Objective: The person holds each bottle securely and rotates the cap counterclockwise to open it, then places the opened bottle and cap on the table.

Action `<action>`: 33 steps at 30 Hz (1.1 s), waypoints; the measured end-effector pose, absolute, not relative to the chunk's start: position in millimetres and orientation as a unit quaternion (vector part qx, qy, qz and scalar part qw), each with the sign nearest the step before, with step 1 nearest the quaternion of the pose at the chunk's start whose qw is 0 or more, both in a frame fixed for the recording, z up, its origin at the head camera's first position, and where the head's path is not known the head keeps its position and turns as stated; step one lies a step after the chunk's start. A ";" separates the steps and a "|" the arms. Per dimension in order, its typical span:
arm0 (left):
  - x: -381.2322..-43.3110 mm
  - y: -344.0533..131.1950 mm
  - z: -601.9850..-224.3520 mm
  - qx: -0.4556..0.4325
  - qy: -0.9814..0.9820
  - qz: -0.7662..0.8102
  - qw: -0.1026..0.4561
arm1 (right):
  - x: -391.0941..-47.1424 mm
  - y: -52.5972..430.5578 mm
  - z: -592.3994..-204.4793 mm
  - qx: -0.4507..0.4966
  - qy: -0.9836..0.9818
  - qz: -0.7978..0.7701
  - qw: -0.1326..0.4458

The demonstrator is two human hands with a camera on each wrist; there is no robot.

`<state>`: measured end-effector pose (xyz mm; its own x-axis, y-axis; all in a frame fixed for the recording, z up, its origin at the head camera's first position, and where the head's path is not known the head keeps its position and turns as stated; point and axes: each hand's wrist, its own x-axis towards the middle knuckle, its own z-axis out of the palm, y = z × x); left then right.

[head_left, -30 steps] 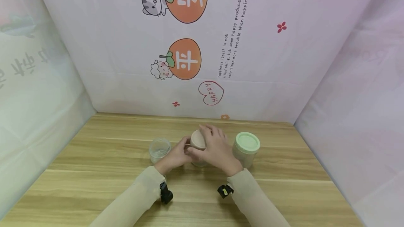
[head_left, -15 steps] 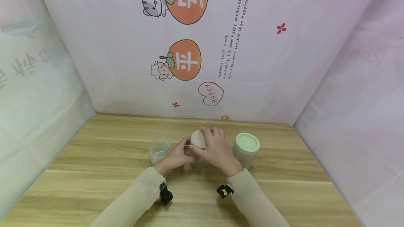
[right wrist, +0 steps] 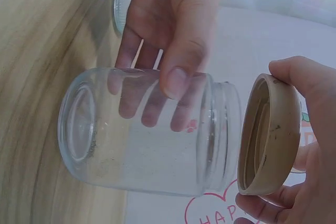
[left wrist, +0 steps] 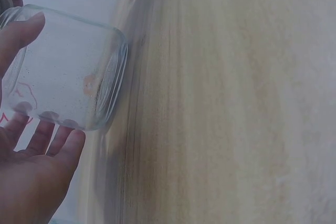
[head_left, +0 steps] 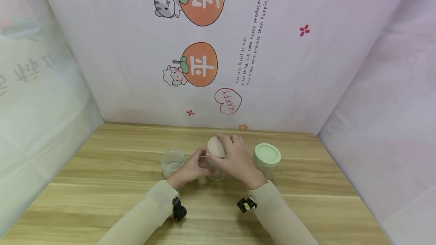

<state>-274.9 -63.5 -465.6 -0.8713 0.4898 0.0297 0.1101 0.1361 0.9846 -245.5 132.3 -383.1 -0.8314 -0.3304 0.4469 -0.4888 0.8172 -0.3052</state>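
Observation:
A clear glass jar stands upright on the table, its threaded mouth uncovered. My left hand grips the jar around its side, thumb on one face and fingers on the other. My right hand holds a round beige lid by its rim, thumb at one edge and fingertips at the opposite. In the right wrist view a small gap shows between lid and jar mouth, and the lid is slightly tilted. From the head, the lid appears just over the jar.
To the left stands a lidless glass jar, close by my left wrist. A jar with a pale green lid is on the right, near my right hand. Behind the wooden table hangs a printed white cloth.
The beige lid has come up off the jar, lifted and shifted slightly right by my right hand. My left hand stays at the jar.

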 end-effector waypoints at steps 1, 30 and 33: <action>-274.8 -63.3 -465.6 0.202 0.737 0.626 0.153 | -245.0 132.8 -382.0 0.219 -0.933 0.211 0.191; -272.3 -62.3 -458.9 0.208 0.750 0.613 0.136 | -225.2 150.9 -365.3 0.227 -0.905 0.334 0.135; -270.6 -62.3 -457.0 0.206 0.751 0.612 0.135 | -221.5 152.9 -365.2 0.239 -0.899 0.342 0.130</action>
